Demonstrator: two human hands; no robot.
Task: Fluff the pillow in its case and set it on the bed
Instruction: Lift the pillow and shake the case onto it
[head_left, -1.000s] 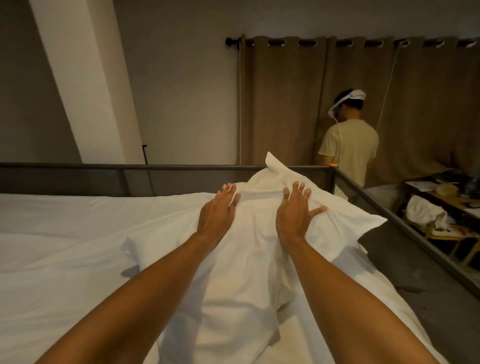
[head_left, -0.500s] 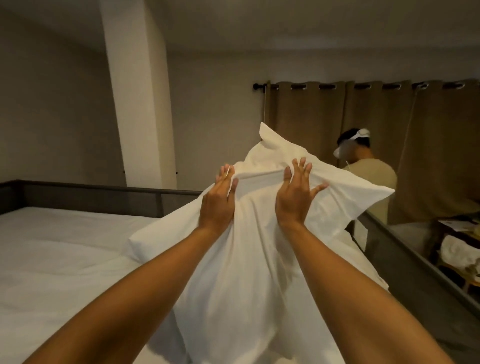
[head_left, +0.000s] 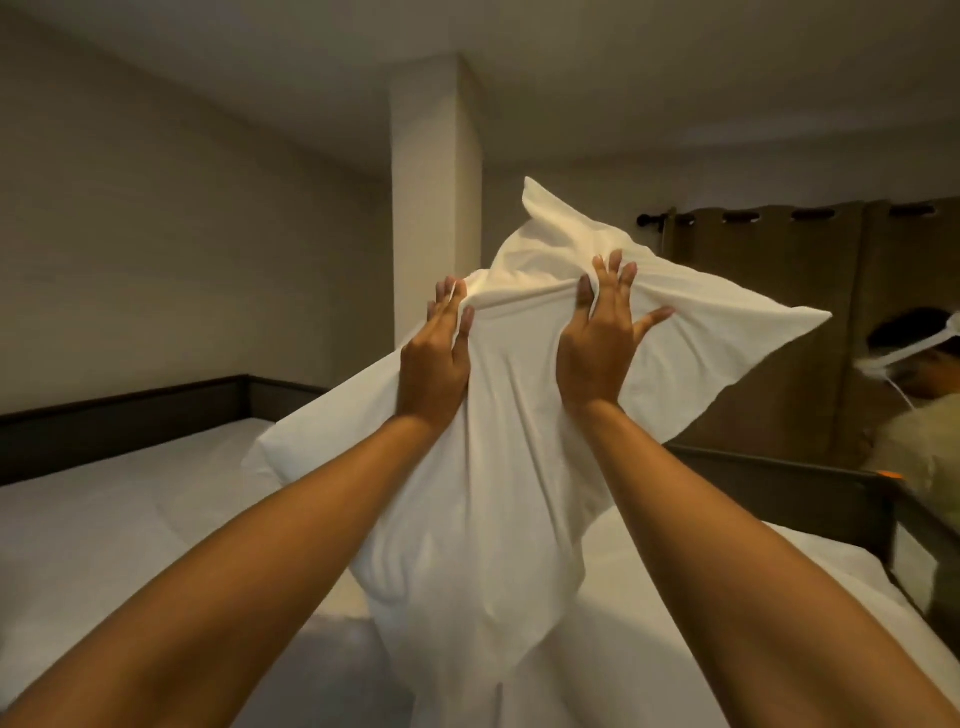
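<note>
you've got your left hand (head_left: 434, 364) and right hand (head_left: 597, 358) both pinching a fold of the case high up, so the pillow (head_left: 519, 467) hangs long-axis down over the bed (head_left: 104, 519), straight below both hands, about equally near each

Both forearms are bare, no sleeves showing, hands (head_left: 511, 358) ungloved.

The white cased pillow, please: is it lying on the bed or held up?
Held up: the white cased pillow hangs from left hand and right hand.
</note>
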